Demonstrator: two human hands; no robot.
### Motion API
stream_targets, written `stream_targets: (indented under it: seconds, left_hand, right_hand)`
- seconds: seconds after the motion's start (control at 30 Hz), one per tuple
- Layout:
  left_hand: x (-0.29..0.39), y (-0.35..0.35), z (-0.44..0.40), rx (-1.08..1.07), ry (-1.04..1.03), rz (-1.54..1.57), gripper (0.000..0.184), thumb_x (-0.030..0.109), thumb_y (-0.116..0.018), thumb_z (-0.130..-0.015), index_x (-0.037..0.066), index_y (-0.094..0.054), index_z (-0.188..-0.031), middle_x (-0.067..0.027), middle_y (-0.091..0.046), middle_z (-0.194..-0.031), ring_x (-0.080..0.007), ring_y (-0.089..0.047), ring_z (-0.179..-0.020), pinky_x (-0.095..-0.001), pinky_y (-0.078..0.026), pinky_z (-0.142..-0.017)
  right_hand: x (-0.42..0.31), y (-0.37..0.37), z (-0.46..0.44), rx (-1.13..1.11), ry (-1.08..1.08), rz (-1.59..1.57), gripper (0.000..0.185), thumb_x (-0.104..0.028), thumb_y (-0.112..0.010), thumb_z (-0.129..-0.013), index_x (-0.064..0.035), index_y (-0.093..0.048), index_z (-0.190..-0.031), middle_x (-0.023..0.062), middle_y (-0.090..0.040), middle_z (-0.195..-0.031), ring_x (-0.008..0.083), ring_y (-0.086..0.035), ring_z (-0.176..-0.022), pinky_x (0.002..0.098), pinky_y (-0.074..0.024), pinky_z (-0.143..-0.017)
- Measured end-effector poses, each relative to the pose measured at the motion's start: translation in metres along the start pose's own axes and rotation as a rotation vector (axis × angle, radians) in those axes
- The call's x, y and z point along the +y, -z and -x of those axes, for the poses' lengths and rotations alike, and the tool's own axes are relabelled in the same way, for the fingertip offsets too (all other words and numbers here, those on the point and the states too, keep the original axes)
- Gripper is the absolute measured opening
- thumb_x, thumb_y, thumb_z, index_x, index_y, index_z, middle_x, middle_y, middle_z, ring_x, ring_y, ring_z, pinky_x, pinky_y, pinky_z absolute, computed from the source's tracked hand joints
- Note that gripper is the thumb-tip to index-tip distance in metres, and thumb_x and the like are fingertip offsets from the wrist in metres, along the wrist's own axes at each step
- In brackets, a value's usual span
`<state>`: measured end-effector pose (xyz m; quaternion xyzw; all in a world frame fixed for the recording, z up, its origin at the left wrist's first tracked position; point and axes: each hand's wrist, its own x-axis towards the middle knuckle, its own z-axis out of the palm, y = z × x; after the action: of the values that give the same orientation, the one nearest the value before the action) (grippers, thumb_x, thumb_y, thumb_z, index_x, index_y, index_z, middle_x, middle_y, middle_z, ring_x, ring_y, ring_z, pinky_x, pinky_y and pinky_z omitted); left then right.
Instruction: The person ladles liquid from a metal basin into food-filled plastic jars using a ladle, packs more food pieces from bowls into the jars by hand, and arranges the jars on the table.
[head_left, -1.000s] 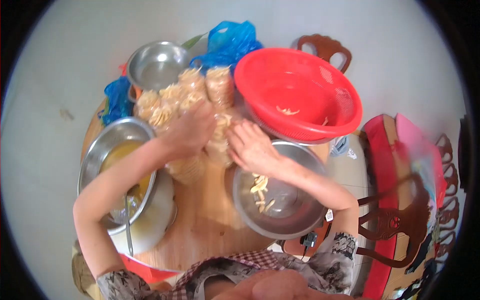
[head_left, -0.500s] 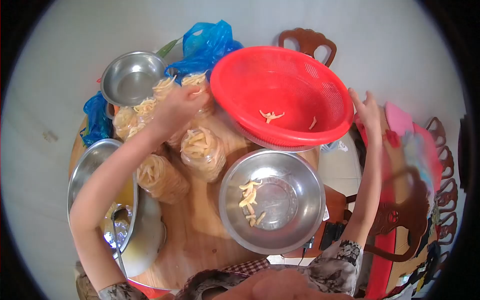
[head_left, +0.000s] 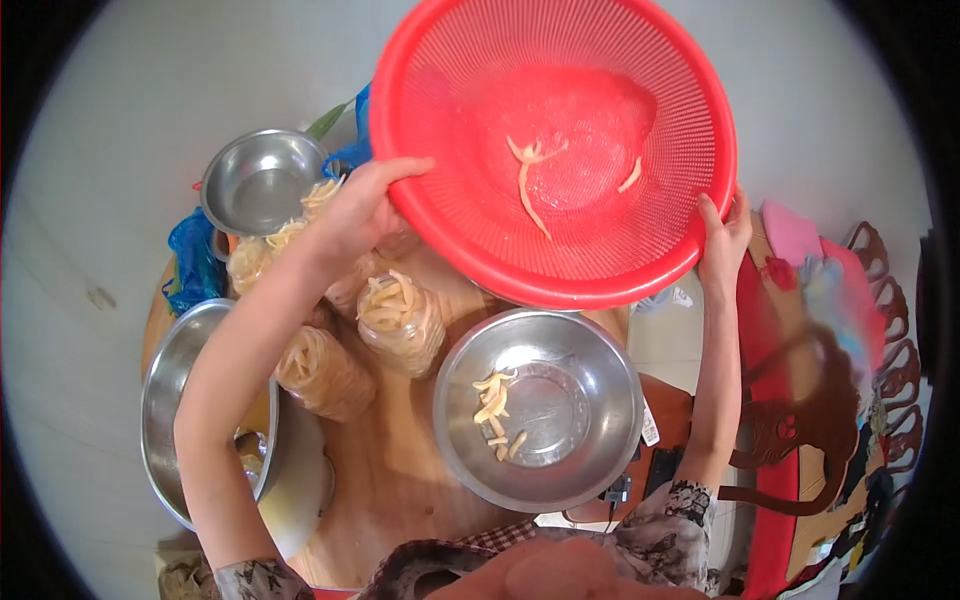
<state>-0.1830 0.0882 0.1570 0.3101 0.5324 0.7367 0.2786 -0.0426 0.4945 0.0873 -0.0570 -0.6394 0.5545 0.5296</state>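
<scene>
A red plastic colander [head_left: 590, 110] is tilted toward me, held up by its rim between both hands. My left hand [head_left: 375, 195] grips the left side of that rim, thumb over the edge. On the opposite side my right hand [head_left: 724, 235] is closed around the rim. Inside the colander lie a few pale strips [head_left: 530, 175], look like cut vegetable or chicken feet pieces. Below it, a steel bowl [head_left: 585, 410] on the table holds several pale yellowish pieces [head_left: 491, 400]. Beside my left forearm stand clear jars [head_left: 402, 325] packed with similar pale strips.
Left of the jars are a steel basin [head_left: 260, 185], a blue plastic bag [head_left: 193, 260], and a large pot [head_left: 165, 410] with yellow liquid. All stand on a round wooden table [head_left: 385, 470]. Carved wooden chairs [head_left: 800, 430] line the right side.
Both hands have taken hold of the colander, which has risen and tipped toward me. The strips inside have shifted, and one now stretches down toward the near side.
</scene>
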Motion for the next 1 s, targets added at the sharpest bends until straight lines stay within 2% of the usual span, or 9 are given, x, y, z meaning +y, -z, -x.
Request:
stream_targets:
  seconds: [0.07,0.17,0.37,0.57,0.73,0.8,0.87,0.93,1.0]
  left_hand:
    - [0.013,-0.015,0.010,0.151,0.164,0.054,0.042,0.010,-0.062,-0.094,-0.003,-0.053,-0.133,-0.0109,-0.064,-0.126,-0.0218,-0.065,-0.115,-0.0365,-0.054,-0.098]
    - [0.009,-0.020,0.036,0.239,-0.047,-0.212,0.047,0.008,-0.069,-0.087,-0.003,-0.054,-0.131,-0.0115,-0.064,-0.126,-0.0224,-0.065,-0.111,-0.0365,-0.053,-0.096]
    - [0.019,-0.009,0.032,0.285,-0.273,-0.189,0.044,0.002,-0.068,-0.085,-0.004,-0.056,-0.127,-0.0127,-0.067,-0.119,-0.0247,-0.064,-0.111,-0.0375,-0.051,-0.097]
    - [0.016,-0.019,0.064,0.358,-0.329,-0.235,0.048,-0.001,-0.067,-0.085,-0.003,-0.052,-0.131,-0.0147,-0.063,-0.125,-0.0250,-0.063,-0.114,-0.0375,-0.051,-0.098]
    - [0.011,-0.021,0.068,0.373,-0.318,-0.292,0.046,0.001,-0.067,-0.086,-0.002,-0.053,-0.130,-0.0132,-0.063,-0.125,-0.0241,-0.062,-0.114,-0.0367,-0.051,-0.098]
    - [0.004,-0.021,0.075,0.389,-0.323,-0.337,0.045,0.002,-0.068,-0.087,-0.001,-0.054,-0.130,-0.0117,-0.064,-0.125,-0.0227,-0.062,-0.113,-0.0359,-0.050,-0.097]
    - [0.000,-0.021,0.075,0.410,-0.226,-0.293,0.047,0.002,-0.069,-0.087,-0.001,-0.053,-0.131,-0.0110,-0.063,-0.127,-0.0221,-0.062,-0.114,-0.0355,-0.049,-0.099]
    - [0.004,-0.030,0.074,0.405,-0.358,-0.325,0.046,0.003,-0.070,-0.087,-0.001,-0.055,-0.130,-0.0110,-0.064,-0.125,-0.0227,-0.062,-0.112,-0.0357,-0.049,-0.099]
    - [0.008,-0.019,0.075,0.479,-0.336,-0.328,0.044,0.005,-0.071,-0.087,-0.002,-0.057,-0.128,-0.0107,-0.065,-0.122,-0.0230,-0.063,-0.110,-0.0358,-0.050,-0.097]
  right_hand:
    - [-0.021,0.000,0.015,0.012,0.013,-0.047,0.051,-0.001,-0.064,-0.094,0.0061,-0.044,-0.140,0.0133,-0.060,-0.127,0.0165,-0.059,-0.112,0.0297,-0.0469,-0.097]
    - [-0.034,0.003,0.029,0.079,0.161,-0.055,0.053,-0.001,-0.064,-0.094,0.0068,-0.042,-0.142,0.0138,-0.057,-0.132,0.0178,-0.057,-0.118,0.0299,-0.0443,-0.102]
    - [-0.039,-0.021,0.021,0.120,0.328,-0.025,0.055,-0.001,-0.062,-0.096,0.0064,-0.038,-0.145,0.0151,-0.055,-0.136,0.0192,-0.055,-0.121,0.0315,-0.0412,-0.105]
    - [-0.042,-0.015,0.045,0.095,0.440,0.001,0.062,0.001,-0.061,-0.095,0.0040,-0.030,-0.149,0.0138,-0.047,-0.139,0.0208,-0.049,-0.127,0.0339,-0.0388,-0.109]
    - [-0.050,-0.005,0.057,0.151,0.317,-0.011,0.066,0.004,-0.062,-0.094,0.0036,-0.027,-0.150,0.0160,-0.046,-0.141,0.0214,-0.050,-0.125,0.0347,-0.0407,-0.107]
    - [-0.024,-0.010,0.060,0.178,0.399,0.040,0.067,0.004,-0.062,-0.094,0.0040,-0.027,-0.150,0.0164,-0.044,-0.142,0.0212,-0.050,-0.125,0.0346,-0.0416,-0.106]
    - [0.006,-0.015,0.057,0.049,0.293,0.004,0.067,0.003,-0.063,-0.094,0.0047,-0.026,-0.150,0.0161,-0.043,-0.143,0.0217,-0.050,-0.125,0.0350,-0.0411,-0.107]
    - [-0.014,-0.014,0.062,0.158,0.397,0.135,0.070,-0.001,-0.064,-0.095,0.0036,-0.023,-0.151,0.0172,-0.043,-0.143,0.0235,-0.048,-0.128,0.0361,-0.0386,-0.110]
    - [-0.028,-0.020,0.061,0.076,0.389,-0.025,0.067,0.000,-0.066,-0.093,0.0048,-0.028,-0.149,0.0163,-0.045,-0.143,0.0236,-0.047,-0.131,0.0372,-0.0372,-0.111]
